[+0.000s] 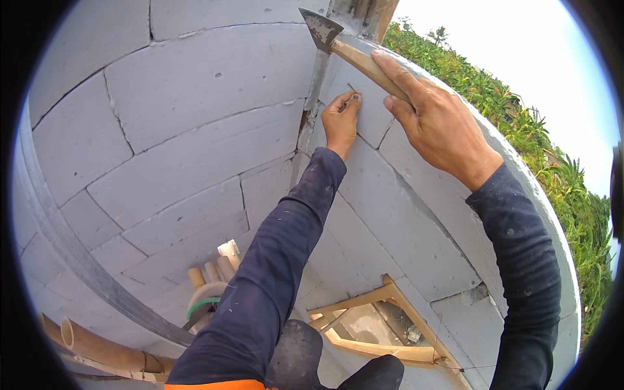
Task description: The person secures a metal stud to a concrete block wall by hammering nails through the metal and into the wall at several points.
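High on the block wall, near the inner corner, my left hand is closed in a pinch. A thin nail sticks up from its fingertips, close to the wall face. Above and to the right, my right hand grips the wooden handle of a tool with a dark, triangular metal head. That head points up and left, near the top of the corner, apart from the nail. The fingers under the handle are partly hidden by the back of my right hand.
A timber-framed opening sits low in the right wall. Pipes and a long curved metal bar are at the lower left. More pipe ends stand beside my left forearm. Plants grow beyond the wall's top edge.
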`<action>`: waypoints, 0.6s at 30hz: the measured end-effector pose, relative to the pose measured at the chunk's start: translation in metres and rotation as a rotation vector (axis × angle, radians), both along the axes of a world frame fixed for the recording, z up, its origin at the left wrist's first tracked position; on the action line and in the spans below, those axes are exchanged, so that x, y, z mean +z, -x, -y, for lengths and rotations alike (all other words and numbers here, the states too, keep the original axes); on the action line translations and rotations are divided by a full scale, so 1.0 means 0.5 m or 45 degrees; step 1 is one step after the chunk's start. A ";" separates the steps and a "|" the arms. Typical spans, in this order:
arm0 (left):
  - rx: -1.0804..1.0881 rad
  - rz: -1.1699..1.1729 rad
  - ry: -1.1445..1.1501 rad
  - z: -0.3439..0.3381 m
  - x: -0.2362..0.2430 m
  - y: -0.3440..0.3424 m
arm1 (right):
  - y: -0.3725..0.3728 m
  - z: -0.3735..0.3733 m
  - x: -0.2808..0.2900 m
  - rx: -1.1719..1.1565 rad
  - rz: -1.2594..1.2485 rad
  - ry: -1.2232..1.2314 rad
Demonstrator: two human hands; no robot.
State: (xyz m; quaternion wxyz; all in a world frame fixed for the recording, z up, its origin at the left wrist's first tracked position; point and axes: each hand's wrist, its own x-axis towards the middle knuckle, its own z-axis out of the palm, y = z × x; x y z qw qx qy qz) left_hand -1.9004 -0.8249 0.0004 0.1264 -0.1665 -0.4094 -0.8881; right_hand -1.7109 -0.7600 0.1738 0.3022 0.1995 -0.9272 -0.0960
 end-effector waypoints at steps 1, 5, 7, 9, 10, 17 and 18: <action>0.002 0.000 -0.028 -0.003 -0.002 0.001 | 0.001 -0.001 -0.003 0.002 0.011 -0.030; 0.052 0.018 -0.043 -0.006 -0.003 0.005 | 0.011 0.008 0.017 -0.253 0.180 -0.122; 0.010 0.027 -0.066 -0.004 -0.003 -0.002 | 0.004 0.011 0.002 -0.140 0.084 -0.032; -0.011 0.067 -0.041 -0.003 0.000 -0.009 | 0.012 0.004 -0.002 -0.281 0.191 -0.127; -0.012 0.102 -0.005 -0.004 0.002 -0.012 | 0.011 0.001 -0.001 -0.353 0.241 -0.173; 0.060 -0.007 -0.004 -0.016 -0.015 0.022 | -0.004 0.018 0.004 -0.304 0.256 -0.106; 0.042 0.000 0.018 -0.023 -0.009 0.013 | -0.005 0.011 0.023 -0.371 0.324 -0.158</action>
